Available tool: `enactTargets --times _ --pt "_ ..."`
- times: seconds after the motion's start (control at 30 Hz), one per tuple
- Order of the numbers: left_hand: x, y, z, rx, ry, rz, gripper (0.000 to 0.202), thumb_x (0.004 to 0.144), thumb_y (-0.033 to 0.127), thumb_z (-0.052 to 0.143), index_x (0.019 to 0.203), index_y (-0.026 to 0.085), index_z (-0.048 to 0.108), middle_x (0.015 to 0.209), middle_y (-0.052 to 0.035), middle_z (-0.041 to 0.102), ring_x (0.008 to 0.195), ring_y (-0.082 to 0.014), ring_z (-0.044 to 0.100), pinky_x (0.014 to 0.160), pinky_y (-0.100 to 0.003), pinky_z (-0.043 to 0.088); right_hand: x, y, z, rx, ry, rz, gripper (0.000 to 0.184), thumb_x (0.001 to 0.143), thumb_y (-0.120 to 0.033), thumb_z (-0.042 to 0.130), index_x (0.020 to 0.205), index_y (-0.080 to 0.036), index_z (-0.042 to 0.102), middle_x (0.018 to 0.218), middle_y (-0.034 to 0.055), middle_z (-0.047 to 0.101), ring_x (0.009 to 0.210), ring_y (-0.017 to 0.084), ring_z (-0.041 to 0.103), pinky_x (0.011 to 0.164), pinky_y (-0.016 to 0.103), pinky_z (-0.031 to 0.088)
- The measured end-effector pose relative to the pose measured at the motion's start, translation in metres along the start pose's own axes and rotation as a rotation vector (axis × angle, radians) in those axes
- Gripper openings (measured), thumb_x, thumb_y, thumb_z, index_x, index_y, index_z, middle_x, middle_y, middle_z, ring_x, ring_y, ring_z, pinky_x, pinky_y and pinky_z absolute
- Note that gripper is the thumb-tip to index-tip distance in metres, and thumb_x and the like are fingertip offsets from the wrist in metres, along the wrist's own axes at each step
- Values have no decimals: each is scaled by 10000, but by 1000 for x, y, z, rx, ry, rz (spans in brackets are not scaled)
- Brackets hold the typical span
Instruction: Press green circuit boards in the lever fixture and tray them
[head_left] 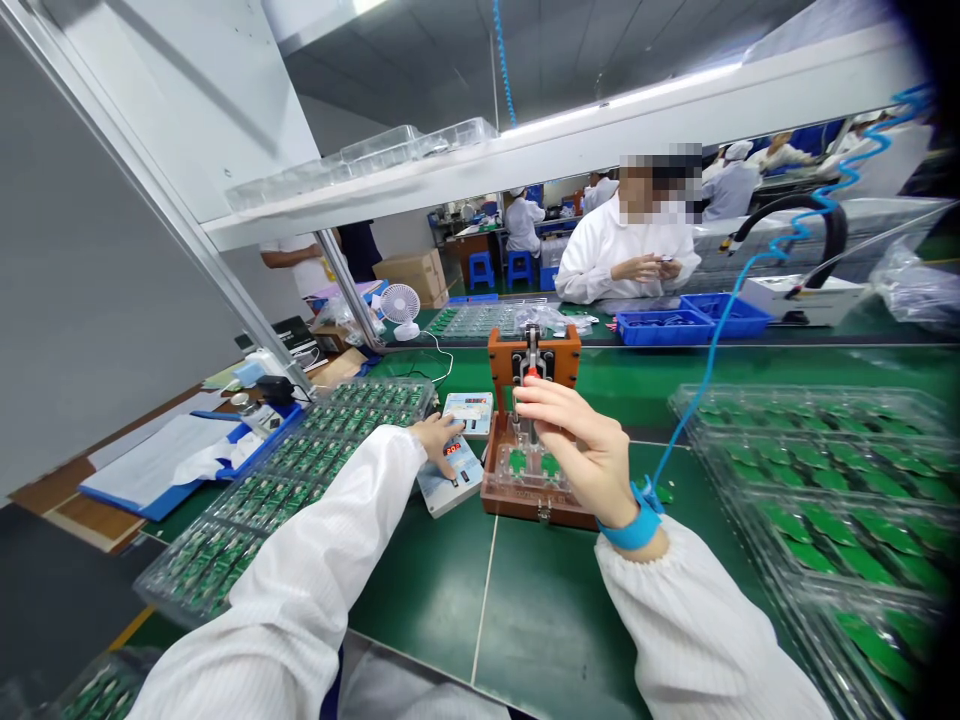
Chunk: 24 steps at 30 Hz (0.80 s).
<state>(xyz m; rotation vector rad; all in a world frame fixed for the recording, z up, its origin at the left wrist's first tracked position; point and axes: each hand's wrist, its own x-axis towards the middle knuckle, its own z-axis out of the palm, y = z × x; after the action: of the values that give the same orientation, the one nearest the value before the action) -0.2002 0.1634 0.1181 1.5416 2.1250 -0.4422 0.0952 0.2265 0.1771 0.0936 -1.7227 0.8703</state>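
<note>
My left hand (440,440) has its fingers spread over two small white meter boxes. The nearer meter (452,480) shows red digits; the farther meter (471,408) lies just behind it. My right hand (585,440), a blue wrist strap (634,525) round its wrist, is at the red-tipped lever (532,376) of a toggle clamp. Its fingers are stretched and slightly bent across the lever; whether they press on it I cannot tell. The clamp is mounted on a brown test fixture (517,505) with a clear plate, under which small green circuit boards (519,460) show.
Clear trays of green boards lie at left (300,470) and right (840,480). A coiled blue cord (709,370) runs from the wrist strap up to the right. Beyond are a small fan (401,308), blue bins (664,327) and a co-worker (630,250). A shelf (450,165) crosses overhead.
</note>
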Motion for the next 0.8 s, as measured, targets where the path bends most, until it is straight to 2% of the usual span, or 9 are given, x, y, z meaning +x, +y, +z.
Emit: enactTargets --times 0.23,0.37,0.53,0.63,0.7,0.73,0.8 --pt "7 -9 5 44 -26 -5 1420 482 692 856 1635 284 135 1717 -134 34 1551 -471 36 1233 -621 174 1 -2 1 -18 14 12 305 963 -121 572 1110 -299 772 1203 15 751 1264 253 643 1098 483 535" --pt "9 -8 6 74 -35 1 1413 482 699 857 1633 289 147 1718 -127 16 1551 -466 58 1233 -605 198 2 -2 2 1 21 7 330 956 -102 577 1128 -314 764 1212 2 747 1264 243 642 1111 476 524" --pt "10 11 -5 90 -12 6 1397 406 576 943 1596 243 292 1704 -154 121 1534 -519 26 1208 -685 178 0 0 2 -6 25 11 330 959 -118 572 1133 -323 764 1208 2 747 1261 265 643 1108 507 520" --pt "0 24 -13 30 -5 -18 1371 369 442 983 1564 225 348 1696 -173 145 1531 -515 84 1213 -666 205 -2 0 2 -2 45 9 332 946 -116 586 1134 -323 765 1205 2 748 1249 278 648 1099 527 521" --pt "-20 34 -7 -20 65 -42 1268 470 378 971 1555 184 345 1693 -198 132 1532 -485 148 1225 -605 247 -4 1 1 -11 51 16 338 935 -117 603 1145 -327 764 1208 1 746 1248 290 648 1100 546 515" --pt "-34 41 2 -42 147 -43 1180 560 345 943 1553 159 335 1690 -211 129 1527 -464 194 1221 -575 283 -5 1 1 -18 55 19 338 926 -120 618 1143 -331 768 1202 5 748 1244 300 650 1103 555 510" --pt "-69 60 31 -97 405 -30 985 728 305 860 1539 125 329 1670 -239 185 1500 -417 296 1189 -545 351 -6 2 2 -29 82 9 326 896 -130 668 1117 -339 788 1168 27 760 1209 326 669 1091 559 515"
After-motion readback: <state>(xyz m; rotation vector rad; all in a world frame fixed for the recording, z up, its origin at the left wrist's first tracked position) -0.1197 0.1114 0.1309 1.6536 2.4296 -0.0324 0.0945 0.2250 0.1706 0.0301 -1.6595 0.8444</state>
